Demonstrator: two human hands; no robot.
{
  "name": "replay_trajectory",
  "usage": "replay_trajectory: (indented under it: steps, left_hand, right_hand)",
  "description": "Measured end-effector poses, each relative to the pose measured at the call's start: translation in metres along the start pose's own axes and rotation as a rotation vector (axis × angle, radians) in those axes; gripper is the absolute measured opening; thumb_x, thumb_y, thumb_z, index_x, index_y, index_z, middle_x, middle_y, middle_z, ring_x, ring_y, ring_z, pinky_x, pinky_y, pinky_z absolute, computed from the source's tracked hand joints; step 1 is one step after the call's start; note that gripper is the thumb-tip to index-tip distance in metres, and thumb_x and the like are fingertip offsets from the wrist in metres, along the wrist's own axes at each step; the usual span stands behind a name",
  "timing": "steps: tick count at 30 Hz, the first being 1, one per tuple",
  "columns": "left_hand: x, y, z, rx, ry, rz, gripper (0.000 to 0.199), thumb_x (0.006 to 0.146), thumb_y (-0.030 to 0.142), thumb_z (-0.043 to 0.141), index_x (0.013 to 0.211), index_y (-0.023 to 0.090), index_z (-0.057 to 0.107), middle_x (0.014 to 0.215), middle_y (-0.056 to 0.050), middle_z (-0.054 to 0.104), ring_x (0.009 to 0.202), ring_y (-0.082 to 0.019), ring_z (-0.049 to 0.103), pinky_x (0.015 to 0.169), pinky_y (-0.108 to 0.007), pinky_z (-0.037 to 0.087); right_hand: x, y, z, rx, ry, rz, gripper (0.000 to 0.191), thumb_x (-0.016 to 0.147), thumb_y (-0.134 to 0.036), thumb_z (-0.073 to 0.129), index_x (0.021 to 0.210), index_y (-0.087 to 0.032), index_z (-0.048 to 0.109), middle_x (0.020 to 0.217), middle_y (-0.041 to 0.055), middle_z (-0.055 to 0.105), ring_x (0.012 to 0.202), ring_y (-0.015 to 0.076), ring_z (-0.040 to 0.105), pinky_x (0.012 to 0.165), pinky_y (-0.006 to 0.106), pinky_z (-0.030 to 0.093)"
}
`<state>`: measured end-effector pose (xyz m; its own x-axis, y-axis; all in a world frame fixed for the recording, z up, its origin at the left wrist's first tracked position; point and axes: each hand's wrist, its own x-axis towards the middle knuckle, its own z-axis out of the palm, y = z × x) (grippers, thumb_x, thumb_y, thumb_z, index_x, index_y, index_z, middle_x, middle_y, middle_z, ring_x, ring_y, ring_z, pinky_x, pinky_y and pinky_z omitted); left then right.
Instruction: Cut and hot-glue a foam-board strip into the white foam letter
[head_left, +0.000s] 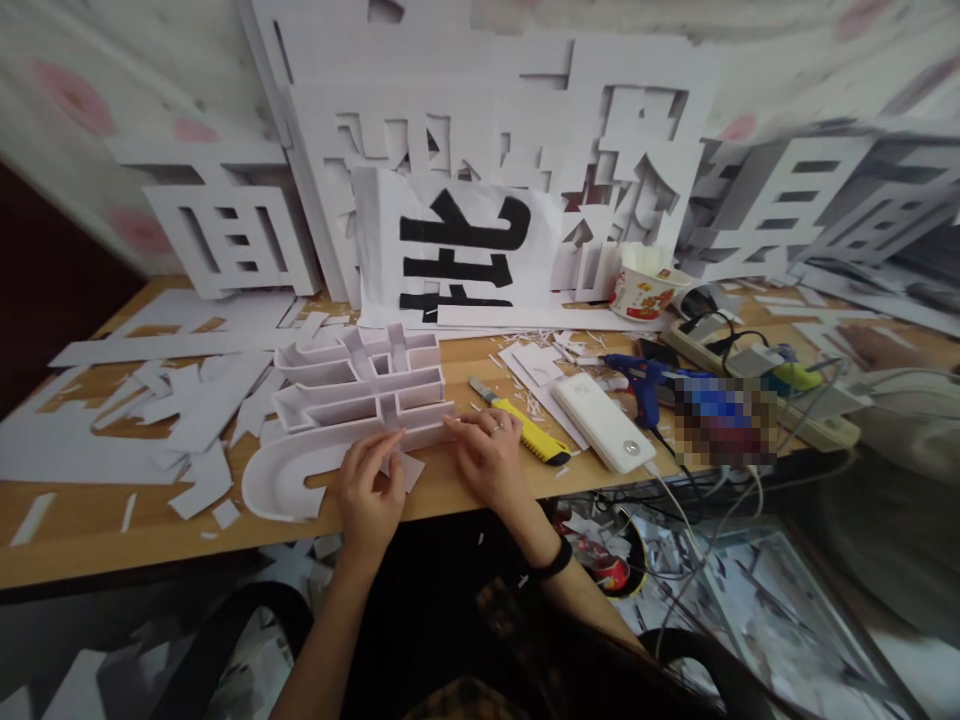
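A hollow white character built from thin board walls point(345, 410) lies open side up on the table, its curved end to the left. At its near wall, my left hand point(371, 495) is closed, fingertips pressed on the wall's edge. My right hand point(491, 455) pinches the right end of that same wall between thumb and fingers. A small square scrap of white board point(410, 470) lies by my left fingertips, partly hidden by them. Just right of my right hand rests a yellow utility knife point(531, 432), blade pointing away to the left.
A white power bank point(604, 422), a blue glue gun point(641, 385) and a power strip point(802, 420) with cables lie to the right. Behind stand a printed character sheet point(457, 250), cut-out boards and a paper cup point(646, 290). Scraps point(199, 400) cover the left side.
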<state>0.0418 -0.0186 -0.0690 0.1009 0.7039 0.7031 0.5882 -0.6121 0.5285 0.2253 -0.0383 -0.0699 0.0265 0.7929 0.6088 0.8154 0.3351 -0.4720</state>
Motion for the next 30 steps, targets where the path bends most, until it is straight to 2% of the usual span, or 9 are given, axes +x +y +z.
replay_trajectory:
  steps: [11,19,23,26,30]
  left_hand:
    - [0.0014,0.0007,-0.0002,-0.018,-0.006,-0.057,0.027,0.089,0.011,0.053,0.107,0.018,0.071,0.097,-0.006,0.069,0.094,-0.019,0.065,0.087,-0.035,0.054]
    - [0.0010,0.0019,-0.0018,-0.007,-0.011,-0.079,0.027,0.091,0.014,0.052,0.108,0.020,0.072,0.096,-0.006,0.067,0.092,-0.019,0.064,0.085,-0.035,0.054]
    - [-0.0017,0.0007,-0.0044,-0.012,-0.015,-0.065,0.036,0.090,0.015,0.055,0.122,0.022,0.068,0.103,-0.007,0.064,0.097,-0.020,0.064,0.090,-0.036,0.054]
    - [-0.0035,-0.0001,-0.0054,-0.016,-0.018,-0.078,0.045,0.089,0.016,0.056,0.133,0.023,0.061,0.108,-0.007,0.063,0.098,-0.020,0.064,0.092,-0.038,0.053]
    - [-0.0029,0.0009,-0.0043,0.015,-0.039,-0.084,0.041,0.088,0.014,0.054,0.127,0.021,0.065,0.106,-0.008,0.062,0.100,-0.020,0.062,0.092,-0.036,0.053]
  right_hand:
    - [0.0002,0.0010,-0.0006,0.012,-0.025,0.024,0.035,0.085,-0.011,0.060,0.113,-0.028,0.070,0.102,0.0011,0.072,0.099,0.0229,0.055,0.086,0.041,0.031]
    - [-0.0004,0.0010,-0.0011,0.005,-0.059,0.051,0.037,0.086,-0.011,0.055,0.114,-0.030,0.070,0.106,0.0019,0.072,0.099,0.0232,0.056,0.088,0.042,0.034]
    - [-0.0005,0.0011,-0.0030,0.010,0.033,0.080,0.043,0.089,-0.013,0.050,0.126,-0.027,0.065,0.108,0.0053,0.070,0.098,0.0235,0.057,0.088,0.042,0.038]
    - [-0.0010,0.0022,-0.0036,0.042,0.109,0.094,0.045,0.088,-0.008,0.047,0.123,-0.026,0.066,0.104,0.0048,0.068,0.097,0.0226,0.058,0.089,0.040,0.039]
    - [-0.0017,0.0043,-0.0024,0.034,0.130,0.084,0.047,0.083,-0.002,0.046,0.117,-0.025,0.069,0.103,0.0044,0.068,0.097,0.0222,0.058,0.088,0.040,0.038]
